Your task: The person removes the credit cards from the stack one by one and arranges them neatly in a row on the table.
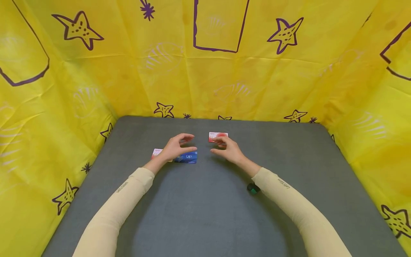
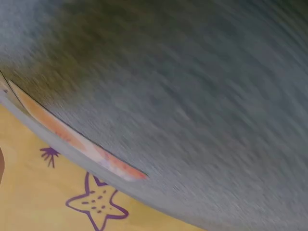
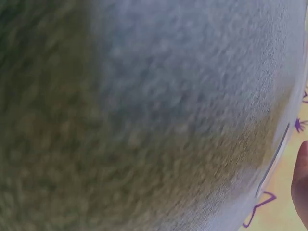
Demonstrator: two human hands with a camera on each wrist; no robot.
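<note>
My left hand (image 1: 174, 147) is over a blue card marked VIP (image 1: 189, 157), its thumb and fingers bent apart with nothing between them. Partly behind that wrist lies a red-and-white card (image 1: 156, 152), beside the blue one. My right hand (image 1: 230, 151) is at the near side of another red-and-white card (image 1: 213, 135), its fingers overlapping the card's lower right part. The gap between its thumb and fingers holds nothing. An orange-and-white card (image 2: 67, 134) lies flat in the left wrist view. The right wrist view catches a card's thin edge (image 3: 272, 161) and a fingertip (image 3: 301, 185).
A grey table (image 1: 199, 214) spreads under both arms. Yellow cloth walls (image 1: 179, 78) with starfish drawings enclose its back and sides. Near the right cuff, a small black-and-green object (image 1: 253, 188) is partly hidden by the sleeve.
</note>
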